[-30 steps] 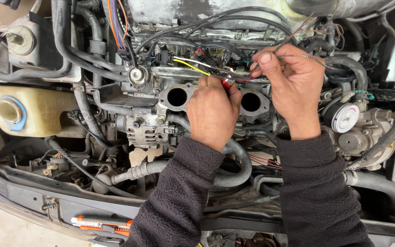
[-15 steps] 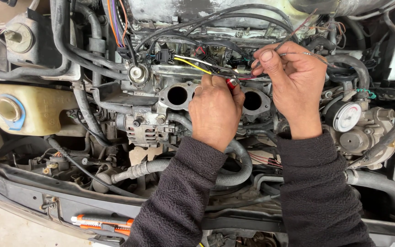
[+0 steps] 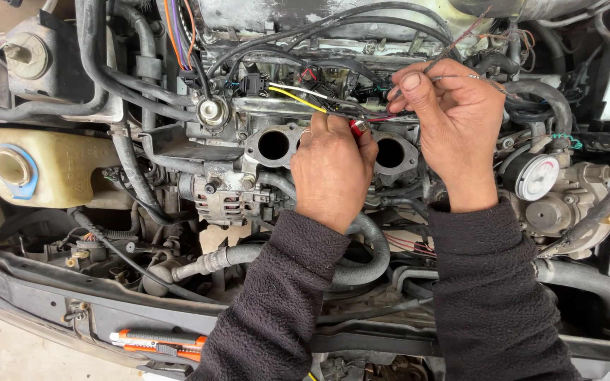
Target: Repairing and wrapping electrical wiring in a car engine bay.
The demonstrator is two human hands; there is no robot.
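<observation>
hands: 2, left (image 3: 332, 169), right (image 3: 453, 127) | open round ports: 2 (image 3: 274, 145) (image 3: 390, 153) | yellow wire: 1 (image 3: 298, 100) | red-tipped tool: 1 (image 3: 358, 128) | blue-ringed cap: 1 (image 3: 13, 168) | white dial: 1 (image 3: 538, 177) | orange knife: 1 (image 3: 157, 341)

Both hands (left (image 3: 332, 169), right (image 3: 453, 127)) pinch thin wires (image 3: 453, 76) above engine ports (image 3: 274, 144).
</observation>
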